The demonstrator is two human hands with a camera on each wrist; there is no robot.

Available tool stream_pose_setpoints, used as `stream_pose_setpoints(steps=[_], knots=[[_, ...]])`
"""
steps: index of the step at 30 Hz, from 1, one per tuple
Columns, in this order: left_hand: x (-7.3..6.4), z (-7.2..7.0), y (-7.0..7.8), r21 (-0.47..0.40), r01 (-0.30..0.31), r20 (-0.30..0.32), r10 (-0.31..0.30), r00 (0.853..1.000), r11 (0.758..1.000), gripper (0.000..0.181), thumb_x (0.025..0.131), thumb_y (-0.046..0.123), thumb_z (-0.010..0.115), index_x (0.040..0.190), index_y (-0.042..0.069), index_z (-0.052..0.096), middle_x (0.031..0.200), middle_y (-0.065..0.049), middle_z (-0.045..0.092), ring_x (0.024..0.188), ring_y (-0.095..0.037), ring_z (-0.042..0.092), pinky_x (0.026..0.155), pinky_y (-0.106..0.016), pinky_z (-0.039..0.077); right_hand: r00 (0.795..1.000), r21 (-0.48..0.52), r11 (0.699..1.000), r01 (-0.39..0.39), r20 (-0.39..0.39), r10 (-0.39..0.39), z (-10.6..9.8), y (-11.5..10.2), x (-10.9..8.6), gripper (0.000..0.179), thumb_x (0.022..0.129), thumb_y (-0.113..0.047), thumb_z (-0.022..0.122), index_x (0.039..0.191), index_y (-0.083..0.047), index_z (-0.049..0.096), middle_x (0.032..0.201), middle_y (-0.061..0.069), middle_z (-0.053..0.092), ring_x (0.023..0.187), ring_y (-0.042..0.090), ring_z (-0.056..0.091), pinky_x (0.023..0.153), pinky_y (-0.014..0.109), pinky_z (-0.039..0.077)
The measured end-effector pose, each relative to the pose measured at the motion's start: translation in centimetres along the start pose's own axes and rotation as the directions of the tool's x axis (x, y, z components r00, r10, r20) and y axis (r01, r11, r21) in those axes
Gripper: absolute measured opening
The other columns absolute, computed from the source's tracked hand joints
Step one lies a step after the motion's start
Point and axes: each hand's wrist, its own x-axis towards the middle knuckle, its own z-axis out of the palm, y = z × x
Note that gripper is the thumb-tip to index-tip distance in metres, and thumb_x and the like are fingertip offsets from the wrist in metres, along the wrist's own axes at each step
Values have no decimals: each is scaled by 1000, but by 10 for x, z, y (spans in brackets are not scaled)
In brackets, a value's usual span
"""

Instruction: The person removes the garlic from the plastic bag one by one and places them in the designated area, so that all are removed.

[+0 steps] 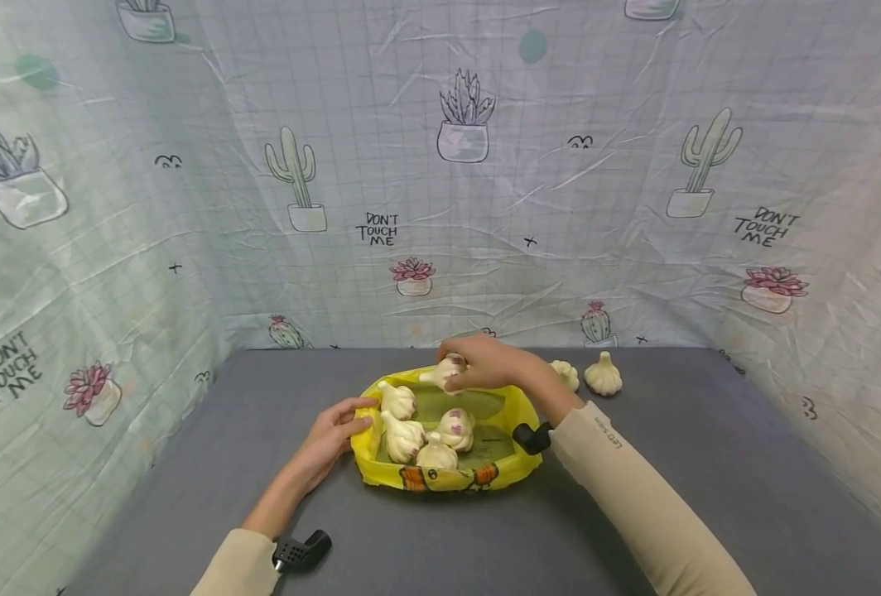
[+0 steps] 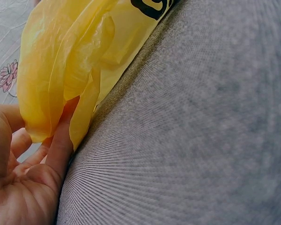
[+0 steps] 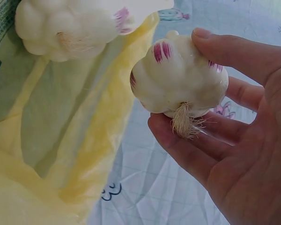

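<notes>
A garlic bulb is grasped by the right hand over the yellow bag, near the far edge of the tabletop; the bag's left end is held by the left hand.

Bag glossy plastic; garlic smooth, possibly plastic.

Head view faces forward-down; close wrist views share bag

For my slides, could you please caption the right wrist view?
The right hand holds a garlic bulb near an open yellow bag.
</notes>
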Motion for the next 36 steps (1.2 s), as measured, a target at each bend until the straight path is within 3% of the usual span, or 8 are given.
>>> stream_pose_setpoints(steps=[12,17,21,24,31,36], knots=[[-1,0,-2,-8,5,3,-5,1000,1000,44,106,18,59,148,5,53,162,-20,40,116,-18,64,89,-34,57,997,80,996,24,-74,-18,-11,1,-19,44,100,-27,68,140,-13,58,145,11,61,133,37,59,108,50,51],[0,-1,-2,7,0,4,0,1000,1000,45,106,20,58,148,6,53,165,-19,36,123,-22,61,92,-36,57,990,65,997,51,-138,-41,-16,1,-34,46,100,-27,69,140,-10,58,137,11,64,117,30,64,99,49,53],[0,0,-1,-3,2,2,-2,1000,1000,44,106,19,59,148,6,53,163,-18,39,120,-20,62,91,-35,57,983,57,997,54,-179,-43,-19,0,-46,47,100,-28,69,141,-9,58,121,9,67,99,22,63,87,42,52],[0,0,-1,-13,3,3,-3,1000,1000,45,106,18,59,148,5,53,162,-19,41,116,-18,64,89,-33,58,978,70,997,45,-204,-30,-20,1,-54,47,99,-28,70,141,-11,58,113,7,66,95,21,62,84,40,52],[-1,-1,-2,-5,2,2,-2,1000,1000,45,106,19,59,148,5,53,162,-20,41,118,-19,63,91,-34,57,964,121,992,32,-264,1,-23,9,-74,49,99,-29,71,143,-13,56,130,8,64,110,24,61,97,47,54],[0,-1,0,-7,3,-3,-3,1000,1000,44,106,19,59,147,6,54,161,-18,43,117,-18,63,90,-34,57,945,160,986,40,-328,15,-28,13,-91,48,98,-29,73,141,-14,57,128,6,65,116,26,61,103,52,53]])
